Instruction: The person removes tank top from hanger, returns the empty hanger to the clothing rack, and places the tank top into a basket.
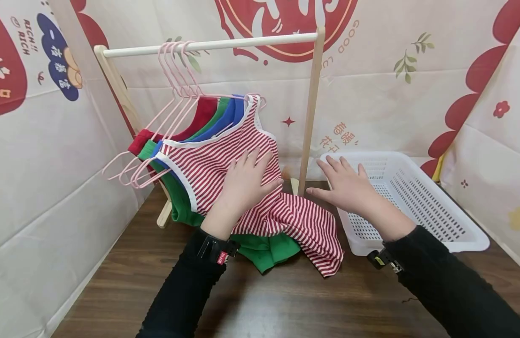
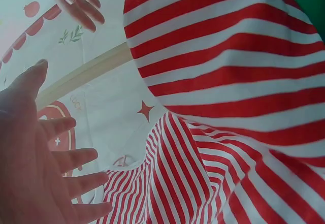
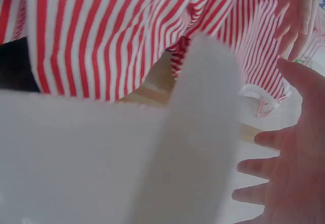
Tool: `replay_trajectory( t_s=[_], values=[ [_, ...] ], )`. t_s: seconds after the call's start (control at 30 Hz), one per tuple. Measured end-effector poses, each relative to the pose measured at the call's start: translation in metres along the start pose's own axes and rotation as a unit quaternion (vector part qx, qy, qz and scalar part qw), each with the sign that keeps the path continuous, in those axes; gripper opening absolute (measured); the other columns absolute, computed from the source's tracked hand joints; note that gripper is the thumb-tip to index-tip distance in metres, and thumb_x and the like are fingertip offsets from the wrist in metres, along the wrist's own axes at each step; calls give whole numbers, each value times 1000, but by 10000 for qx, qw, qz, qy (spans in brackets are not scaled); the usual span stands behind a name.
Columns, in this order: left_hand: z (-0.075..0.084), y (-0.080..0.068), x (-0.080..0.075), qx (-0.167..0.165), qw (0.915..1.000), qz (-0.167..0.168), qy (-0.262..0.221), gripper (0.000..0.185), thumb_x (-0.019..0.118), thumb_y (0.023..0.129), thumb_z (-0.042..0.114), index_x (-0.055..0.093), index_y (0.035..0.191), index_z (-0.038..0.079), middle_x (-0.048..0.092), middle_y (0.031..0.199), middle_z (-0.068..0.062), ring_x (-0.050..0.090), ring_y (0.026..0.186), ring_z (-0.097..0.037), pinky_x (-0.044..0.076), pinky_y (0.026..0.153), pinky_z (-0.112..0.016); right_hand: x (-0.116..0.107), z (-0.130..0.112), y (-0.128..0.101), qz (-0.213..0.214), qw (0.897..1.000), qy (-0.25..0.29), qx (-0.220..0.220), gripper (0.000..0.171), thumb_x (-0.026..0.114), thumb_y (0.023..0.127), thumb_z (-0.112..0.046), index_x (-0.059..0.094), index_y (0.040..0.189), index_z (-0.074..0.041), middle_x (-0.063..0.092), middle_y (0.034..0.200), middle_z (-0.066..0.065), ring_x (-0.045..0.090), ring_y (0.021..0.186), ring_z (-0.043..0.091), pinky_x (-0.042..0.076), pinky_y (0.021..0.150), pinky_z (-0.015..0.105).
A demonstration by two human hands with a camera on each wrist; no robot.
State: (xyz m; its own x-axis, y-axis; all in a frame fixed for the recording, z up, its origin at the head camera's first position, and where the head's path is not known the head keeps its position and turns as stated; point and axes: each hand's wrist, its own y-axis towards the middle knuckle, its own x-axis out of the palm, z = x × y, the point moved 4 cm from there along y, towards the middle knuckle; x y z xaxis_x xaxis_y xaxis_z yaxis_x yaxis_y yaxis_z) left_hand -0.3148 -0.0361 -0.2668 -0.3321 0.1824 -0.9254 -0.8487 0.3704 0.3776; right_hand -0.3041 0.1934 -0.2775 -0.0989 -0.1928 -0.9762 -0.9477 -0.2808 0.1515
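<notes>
A red-and-white striped tank top (image 1: 217,169) hangs at the front of the rack on a pink hanger (image 1: 179,110), its lower part spread over the table. Before its chest is my left hand (image 1: 248,180), fingers straight and apart; whether they touch the cloth I cannot tell. In the left wrist view the left hand (image 2: 40,168) holds nothing. My right hand (image 1: 348,185) hovers by the left rim of a white plastic basket (image 1: 437,202), fingers spread and holding nothing. Behind the striped top hang red (image 1: 205,112), green (image 1: 181,197) and blue (image 1: 230,112) garments.
The rack's white rail (image 1: 251,42) rests on wooden posts, one right post (image 1: 312,108) standing between the garments and the basket. Printed cloth walls (image 1: 391,112) enclose the back and sides. The dark wooden table (image 1: 260,305) stretches forward of the clothes.
</notes>
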Motion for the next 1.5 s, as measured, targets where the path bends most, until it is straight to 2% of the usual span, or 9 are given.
replay_trajectory(
  t_s=[0.3,0.47,0.6,0.87,1.07,1.33,1.5],
  values=[
    [1,-5,-12,12,9987,490,-110,68,55,92,58,42,147,20,45,145,-11,45,128,-32,35,103,-52,-7,-8,-3,425,9986,304,-60,88,51,90,-64,30,151,-4,34,151,22,27,139,41,14,105,69],
    [0,-12,-15,71,9972,718,-171,63,54,93,57,47,143,19,47,143,-10,46,127,-31,36,103,-52,-7,-13,-5,704,9959,561,52,80,53,93,-57,35,149,-2,38,147,24,31,137,42,18,104,67],
    [-3,-19,-16,35,9968,755,-257,62,54,93,56,48,142,18,47,143,-10,46,128,-31,36,104,-52,-6,-17,-6,930,9929,738,61,76,54,94,-53,38,147,-2,42,145,25,34,135,42,23,103,65],
    [-10,-30,-22,-8,9945,1009,-294,62,57,93,53,49,142,17,50,141,-11,48,126,-31,39,102,-51,-4,-24,-10,1111,9878,1081,120,70,56,95,-48,40,146,-3,42,145,22,35,134,42,25,104,62],
    [-19,-40,-24,-25,9909,1289,-383,58,59,93,49,51,140,15,52,138,-11,50,124,-30,41,99,-50,0,-27,-9,1461,9859,807,56,64,60,93,-41,46,142,-2,47,141,22,41,130,42,31,101,61],
    [-26,-50,-28,187,9814,1855,-453,51,61,93,42,58,134,12,59,130,-11,58,113,-30,46,93,-48,0,-31,-13,1798,9832,316,-83,60,64,90,-38,52,137,-2,52,134,23,48,123,42,39,93,62],
    [-27,-56,-30,243,9780,2017,-475,49,63,92,39,60,131,10,60,127,-12,58,113,-31,46,94,-48,0,-34,-18,1889,9819,39,-103,64,66,89,-39,50,139,-4,48,138,25,43,127,43,35,97,63]
  ],
)
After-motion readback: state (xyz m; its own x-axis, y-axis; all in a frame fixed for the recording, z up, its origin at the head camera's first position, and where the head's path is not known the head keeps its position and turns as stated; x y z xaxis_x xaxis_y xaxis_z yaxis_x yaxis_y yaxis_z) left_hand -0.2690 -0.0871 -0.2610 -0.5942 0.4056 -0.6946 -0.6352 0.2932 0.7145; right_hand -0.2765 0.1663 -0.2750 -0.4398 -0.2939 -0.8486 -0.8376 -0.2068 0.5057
